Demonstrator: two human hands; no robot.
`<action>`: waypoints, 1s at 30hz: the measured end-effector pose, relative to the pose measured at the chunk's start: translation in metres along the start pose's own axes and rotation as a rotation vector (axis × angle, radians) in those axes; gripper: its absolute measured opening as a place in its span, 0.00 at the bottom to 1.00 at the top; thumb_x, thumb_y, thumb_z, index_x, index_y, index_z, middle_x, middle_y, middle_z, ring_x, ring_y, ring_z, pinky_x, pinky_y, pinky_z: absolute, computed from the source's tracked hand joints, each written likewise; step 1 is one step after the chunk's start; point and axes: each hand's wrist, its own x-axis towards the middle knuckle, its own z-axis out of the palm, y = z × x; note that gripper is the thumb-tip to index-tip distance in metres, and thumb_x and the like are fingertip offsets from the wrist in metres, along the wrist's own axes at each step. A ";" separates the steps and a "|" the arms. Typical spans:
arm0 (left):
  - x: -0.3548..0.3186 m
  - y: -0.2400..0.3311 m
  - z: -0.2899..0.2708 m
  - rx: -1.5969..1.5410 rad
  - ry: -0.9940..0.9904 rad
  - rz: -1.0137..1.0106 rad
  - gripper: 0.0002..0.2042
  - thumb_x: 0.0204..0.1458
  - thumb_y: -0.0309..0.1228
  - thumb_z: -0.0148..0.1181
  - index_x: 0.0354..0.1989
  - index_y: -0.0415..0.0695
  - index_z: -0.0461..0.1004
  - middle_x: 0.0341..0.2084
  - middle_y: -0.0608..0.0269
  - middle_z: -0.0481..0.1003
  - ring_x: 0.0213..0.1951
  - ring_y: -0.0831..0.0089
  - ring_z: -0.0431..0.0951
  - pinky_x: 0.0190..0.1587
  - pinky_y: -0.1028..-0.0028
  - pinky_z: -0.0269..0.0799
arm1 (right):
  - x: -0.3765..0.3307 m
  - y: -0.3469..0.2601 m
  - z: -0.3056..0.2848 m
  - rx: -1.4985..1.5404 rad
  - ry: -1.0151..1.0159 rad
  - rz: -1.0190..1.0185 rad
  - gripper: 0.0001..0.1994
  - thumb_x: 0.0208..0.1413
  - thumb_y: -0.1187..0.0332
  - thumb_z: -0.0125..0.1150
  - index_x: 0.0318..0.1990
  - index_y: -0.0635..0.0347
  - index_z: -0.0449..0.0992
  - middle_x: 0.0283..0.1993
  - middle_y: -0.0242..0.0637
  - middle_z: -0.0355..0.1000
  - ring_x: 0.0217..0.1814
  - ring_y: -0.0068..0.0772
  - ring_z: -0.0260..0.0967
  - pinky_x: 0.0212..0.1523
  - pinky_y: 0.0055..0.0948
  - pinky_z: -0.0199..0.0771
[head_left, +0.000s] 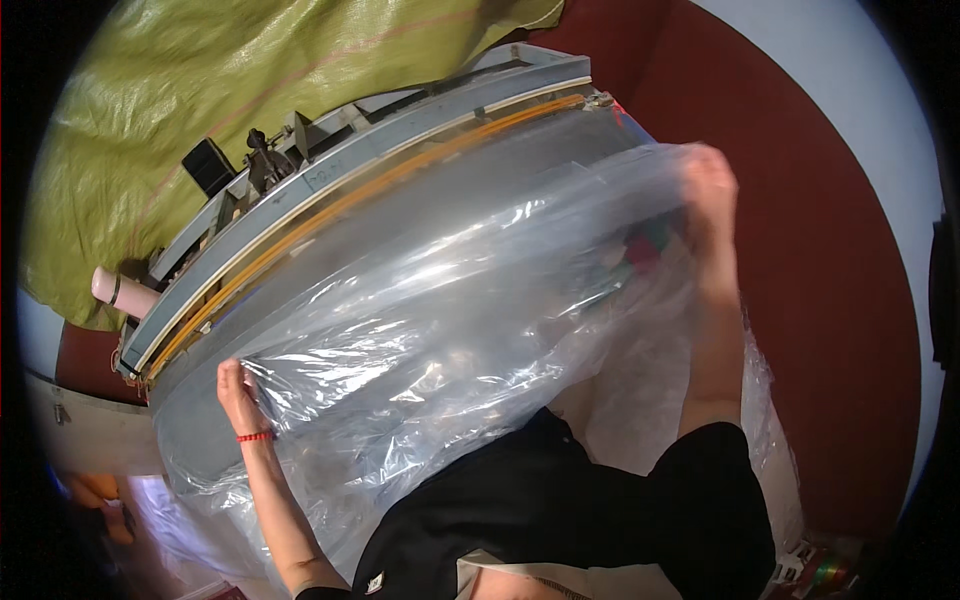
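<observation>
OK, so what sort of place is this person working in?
Probably a small workshop or packing room, judging by the long grey metal frame, the large clear plastic sheet held in the left hand and the right hand, and the crinkled yellow-green tarp beyond the frame.

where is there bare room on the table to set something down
The gray tabletop looks free between the orange strip and the clear plastic sheet. It's crowded between left hand and right hand, where the sheet spreads, and around the black box.
</observation>
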 end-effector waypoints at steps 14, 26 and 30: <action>0.012 -0.013 -0.018 -0.158 0.094 -0.003 0.04 0.51 0.30 0.51 0.26 0.47 0.65 0.16 0.76 0.61 0.18 0.91 0.58 0.18 0.91 0.51 | -0.056 0.065 0.016 -0.922 -0.170 0.066 0.11 0.44 0.63 0.60 0.25 0.61 0.69 0.23 0.35 0.68 0.25 0.34 0.66 0.27 0.29 0.65; 0.010 -0.015 -0.013 -0.084 0.133 0.032 0.07 0.52 0.33 0.52 0.24 0.47 0.64 0.16 0.75 0.60 0.18 0.89 0.55 0.19 0.88 0.48 | -0.016 0.113 0.079 -0.850 -0.082 -0.117 0.17 0.30 0.59 0.68 0.24 0.60 0.70 0.29 0.38 0.67 0.37 0.41 0.64 0.35 0.35 0.65; 0.013 -0.019 -0.017 -0.065 0.141 0.026 0.08 0.51 0.33 0.52 0.24 0.47 0.64 0.16 0.75 0.60 0.17 0.89 0.55 0.18 0.88 0.48 | -0.013 0.118 0.083 -0.855 -0.006 -0.148 0.17 0.29 0.59 0.69 0.26 0.59 0.73 0.31 0.37 0.68 0.38 0.40 0.65 0.36 0.36 0.64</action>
